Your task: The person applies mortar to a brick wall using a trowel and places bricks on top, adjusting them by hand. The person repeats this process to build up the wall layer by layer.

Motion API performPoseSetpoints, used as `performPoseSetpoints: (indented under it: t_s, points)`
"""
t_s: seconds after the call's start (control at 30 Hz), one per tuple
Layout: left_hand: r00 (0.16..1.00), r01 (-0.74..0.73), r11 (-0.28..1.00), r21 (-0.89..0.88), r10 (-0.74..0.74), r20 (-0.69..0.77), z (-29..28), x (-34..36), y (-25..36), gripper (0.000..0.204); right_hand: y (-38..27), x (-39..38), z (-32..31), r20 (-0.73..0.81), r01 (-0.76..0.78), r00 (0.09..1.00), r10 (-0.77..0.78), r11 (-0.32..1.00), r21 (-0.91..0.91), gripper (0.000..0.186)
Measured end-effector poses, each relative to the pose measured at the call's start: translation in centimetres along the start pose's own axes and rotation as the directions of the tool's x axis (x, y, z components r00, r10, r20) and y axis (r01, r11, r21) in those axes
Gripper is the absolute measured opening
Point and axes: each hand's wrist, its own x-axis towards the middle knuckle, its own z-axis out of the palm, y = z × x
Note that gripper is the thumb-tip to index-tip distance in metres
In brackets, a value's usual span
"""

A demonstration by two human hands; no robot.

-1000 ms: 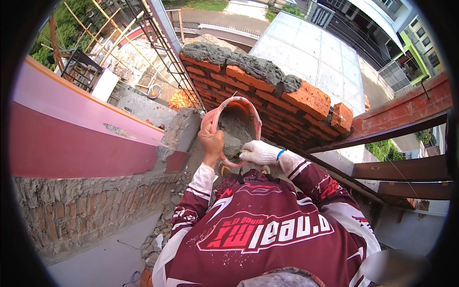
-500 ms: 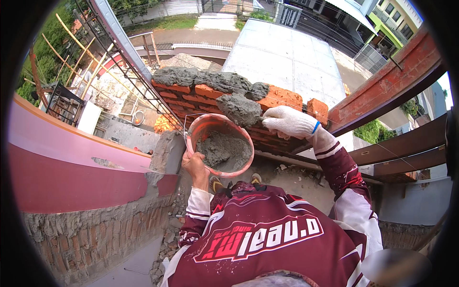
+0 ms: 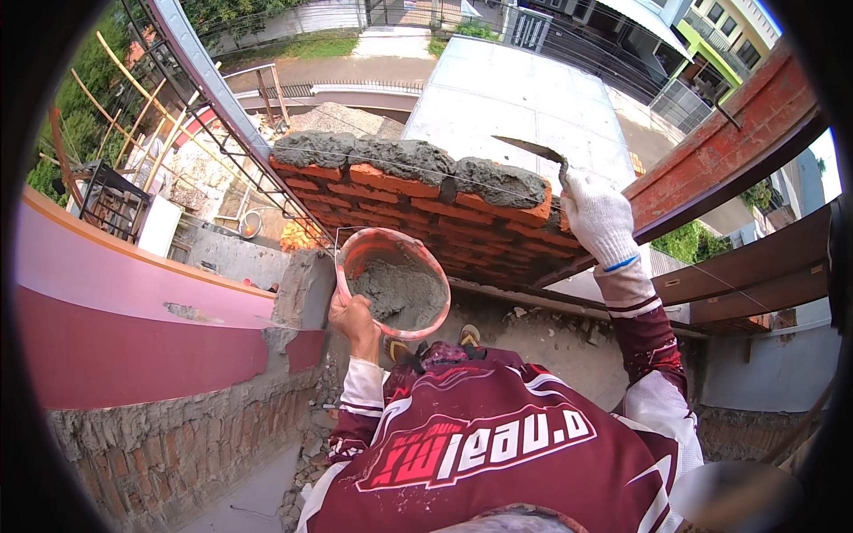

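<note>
Surroundings: open-air site, daylit.
Left: pink-and-maroon wall (image 3: 133, 338). Below: grey floor (image 3: 533, 355). Beyond: pale panelled surface (image 3: 524, 93), road (image 3: 311, 71).

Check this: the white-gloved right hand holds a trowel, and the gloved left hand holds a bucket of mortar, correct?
Not quite: the head view shows the left hand bare. It does hold the bucket of mortar, and the white-gloved right hand holds the trowel.

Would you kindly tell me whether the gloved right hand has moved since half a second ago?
Yes. Judged against the brick wall, the right hand has moved rightward, and now overlaps the wall's right end in this view.
</note>
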Motion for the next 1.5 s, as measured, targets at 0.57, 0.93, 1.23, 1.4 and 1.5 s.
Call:
performPoseSetpoints:
  t_s: [0.57, 0.93, 1.23, 1.4, 1.5]
  points:
    - [0.858, -0.502, 0.843, 0.194, 0.459, 0.229, 1.4, 1.4, 1.1, 0.035, -19.8, -5.8, 9.4, 0.734, -0.604, 0.384, -0.560, 0.448, 0.659, 0.036]
    - [0.865, -0.468, 0.852, 0.234, 0.387, 0.320, 1.9, 0.7, 3.2, 0.045, -19.8, -2.1, 12.6, 0.306, 0.207, 0.893, -0.330, 0.904, 0.373, 0.013]
    - [0.917, -0.347, 0.904, 0.248, 0.272, 0.292, -0.8, 2.4, 1.1, 0.060, -21.5, 3.6, 8.3, 0.495, 0.506, 0.667, -0.557, 0.826, 0.248, 0.014]
    - [0.935, -0.263, 0.959, 0.108, 0.226, 0.272, 1.3, 1.4, 4.0, 0.059, -22.6, -3.4, 12.0, 0.440, 0.518, 0.579, -0.686, 0.727, 0.451, 0.014]
    - [0.925, -0.335, 0.929, 0.159, 0.293, 0.240, 1.6, 0.0, 4.0, 0.032, -19.0, -0.5, 10.2, 0.510, 0.432, 0.666, -0.544, 0.839, 0.331, 0.020]
